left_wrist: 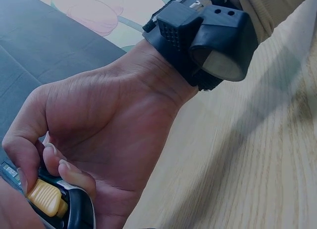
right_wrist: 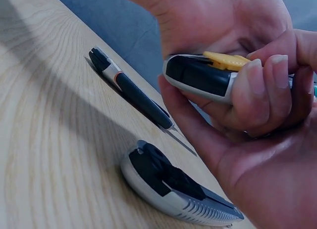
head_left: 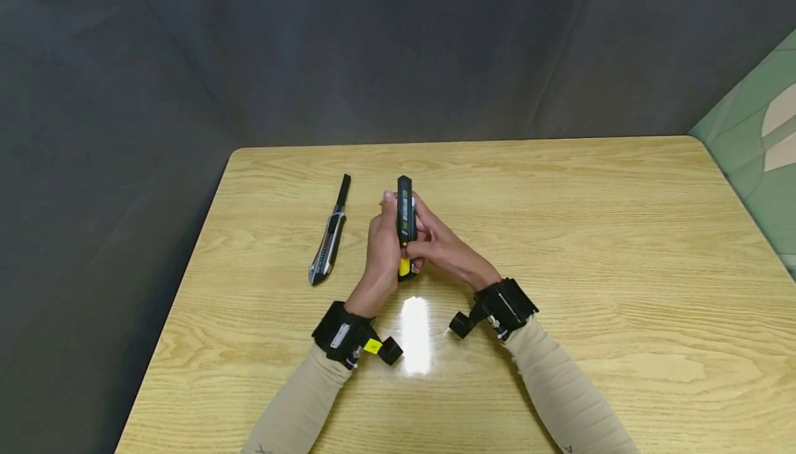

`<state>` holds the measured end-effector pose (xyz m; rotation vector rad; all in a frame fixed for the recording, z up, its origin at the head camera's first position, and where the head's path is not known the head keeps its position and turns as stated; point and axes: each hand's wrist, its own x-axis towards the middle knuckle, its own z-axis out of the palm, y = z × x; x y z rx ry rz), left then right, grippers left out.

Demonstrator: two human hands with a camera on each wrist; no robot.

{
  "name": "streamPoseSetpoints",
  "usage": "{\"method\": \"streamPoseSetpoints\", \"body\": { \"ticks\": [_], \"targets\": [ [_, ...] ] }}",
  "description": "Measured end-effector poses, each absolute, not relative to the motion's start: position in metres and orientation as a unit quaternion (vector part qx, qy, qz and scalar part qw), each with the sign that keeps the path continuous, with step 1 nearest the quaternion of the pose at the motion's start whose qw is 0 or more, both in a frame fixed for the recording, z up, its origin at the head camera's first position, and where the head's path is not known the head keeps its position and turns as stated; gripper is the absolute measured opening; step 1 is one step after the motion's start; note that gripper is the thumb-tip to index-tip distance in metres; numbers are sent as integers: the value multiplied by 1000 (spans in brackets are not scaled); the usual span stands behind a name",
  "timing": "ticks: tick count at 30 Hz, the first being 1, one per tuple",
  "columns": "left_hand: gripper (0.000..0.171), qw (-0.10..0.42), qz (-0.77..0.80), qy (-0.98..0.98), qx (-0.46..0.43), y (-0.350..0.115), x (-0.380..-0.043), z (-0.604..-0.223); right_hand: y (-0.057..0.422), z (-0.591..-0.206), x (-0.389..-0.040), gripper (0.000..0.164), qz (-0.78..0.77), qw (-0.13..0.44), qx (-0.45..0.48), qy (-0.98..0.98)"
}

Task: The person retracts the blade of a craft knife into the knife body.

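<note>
A black utility knife (head_left: 404, 209) with green lettering stands pointed away from me between both hands. My left hand (head_left: 381, 243) wraps around its body, and fingertips with nails curl over its side in the right wrist view. My right hand (head_left: 450, 250) grips the same knife from the other side, its thumb lying across the top near the yellow slider (left_wrist: 44, 198). The black rounded butt (right_wrist: 198, 75) faces the right wrist camera, with the yellow slider raised above it. The knife's front part is hidden by fingers in both wrist views.
Left of the hands, a silver and black utility knife (head_left: 326, 243) lies on the wooden table (head_left: 560, 233). In the right wrist view, a ribbed grey knife (right_wrist: 173, 189) and a black-handled one (right_wrist: 133, 93) lie below and beside the hands. A dark curtain (head_left: 398, 46) hangs behind the table.
</note>
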<state>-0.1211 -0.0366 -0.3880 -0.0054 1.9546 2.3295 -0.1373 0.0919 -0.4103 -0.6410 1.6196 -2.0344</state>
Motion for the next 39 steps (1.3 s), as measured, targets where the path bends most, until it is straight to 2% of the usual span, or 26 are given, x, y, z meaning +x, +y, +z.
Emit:
{"method": "streamPoseSetpoints", "body": {
  "ticks": [10,18,20,25,27,35,39],
  "targets": [
    [69,60,787,614,14,-32,-123,-390,100,-404,-139,87,-693,206,-253,643],
    [69,89,797,597,26,-31,-122,-389,104,-401,-141,88,-679,198,-269,654],
    [69,97,798,594,27,-32,-121,-390,104,-400,-141,80,-676,195,-271,657],
    [66,122,800,587,27,-33,-121,-389,108,-393,-142,42,-669,180,-256,674],
    [66,129,804,579,29,-33,-122,-389,110,-387,-142,32,-667,165,-242,685],
    [66,138,815,561,44,-32,-122,-390,116,-361,-137,24,-628,61,-216,745],
    [65,145,817,556,49,-30,-122,-391,117,-360,-138,23,-622,38,-208,754]
  ]
}}
